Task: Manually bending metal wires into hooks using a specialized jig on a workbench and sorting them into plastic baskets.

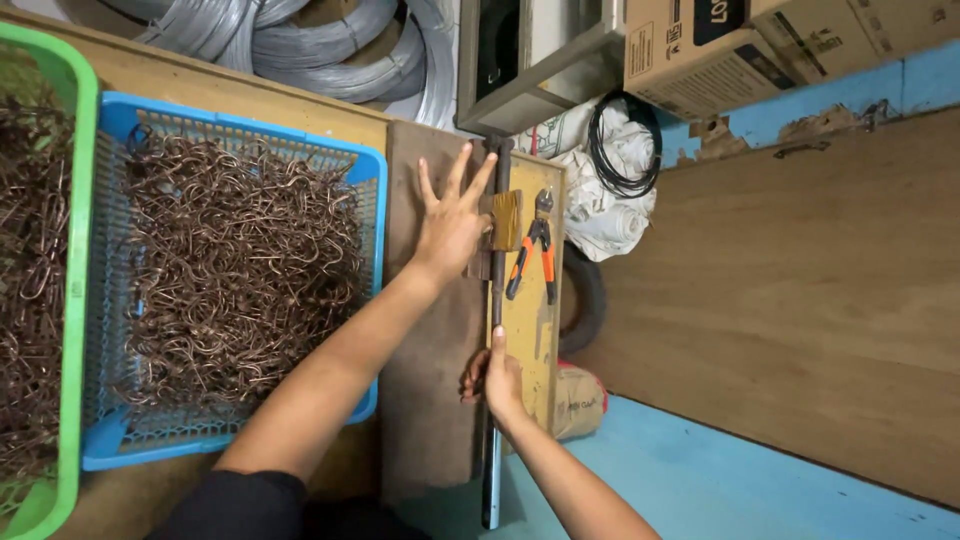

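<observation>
Now L hand (pixel 452 225) splayed flat — R hand (pixel 497 380) seemingly gripping lever bar (pixel 495 300).

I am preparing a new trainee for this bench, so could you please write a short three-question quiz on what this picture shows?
1. True or false: the left hand lies flat with its fingers spread, beside the small wooden block.
2. What does the right hand grip? A) the long metal bar B) the orange-handled pliers C) a coil of wire
3. Fill in: the bent brown wire hooks fill the ____ basket nearest the left forearm.

Key:
1. True.
2. A; the pliers lie untouched on the yellow board.
3. Blue; the green basket stands further to the person's left.
</observation>
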